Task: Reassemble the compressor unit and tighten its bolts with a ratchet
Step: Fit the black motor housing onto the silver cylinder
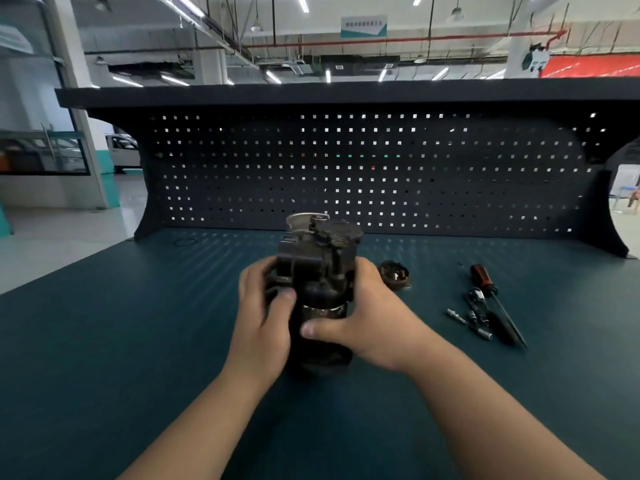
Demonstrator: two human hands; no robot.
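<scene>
A dark, grimy compressor unit (317, 258) stands upright on the bench in the middle of the head view, a shiny metal band showing around its lower body. My left hand (261, 317) grips its left side, thumb pressed on the front. My right hand (360, 317) wraps its right side, thumb laid across the lower cylinder. To the right lie a ratchet (485, 315) with several small sockets or bolts (460, 318) and a red-and-black screwdriver (493, 299). A round brown part (394, 274) sits just right of the unit.
The dark green bench top (138, 341) stretches wide on both sides. A black pegboard back panel (363, 174) rises behind the unit under a shelf. A thin black O-ring (185, 242) lies at the far left near the panel.
</scene>
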